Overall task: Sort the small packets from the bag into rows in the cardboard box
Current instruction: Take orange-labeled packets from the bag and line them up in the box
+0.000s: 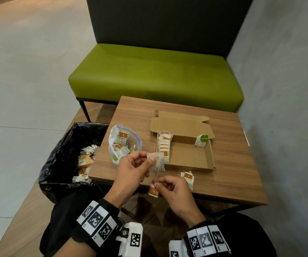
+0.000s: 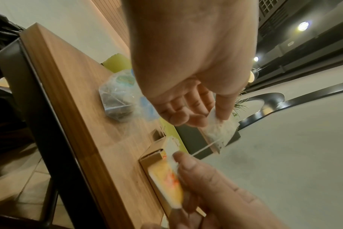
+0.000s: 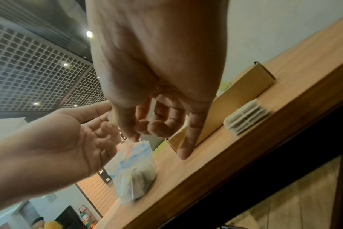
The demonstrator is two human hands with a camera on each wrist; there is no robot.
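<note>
Right hand [image 1: 173, 190] pinches the tag and string; left hand [image 1: 130, 168] pinches the upper corner of one small packet [image 1: 156, 162], held above the bench [image 1: 229, 164] just before the cardboard box [image 1: 190, 154]. Light, limp, tearable: grip by paper edges, not string.

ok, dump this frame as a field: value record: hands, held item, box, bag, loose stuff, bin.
left hand: pinches the held tea bag above the table's near edge
right hand: pinches the string near its tag
cardboard box: open; one row of packets along its left wall
green-tagged packet: leans at the box's far right corner
plastic bag: open, left of the box, packets inside
loose packet: on the table, in front of the box
bin: black liner, left of the table, rubbish inside
</note>
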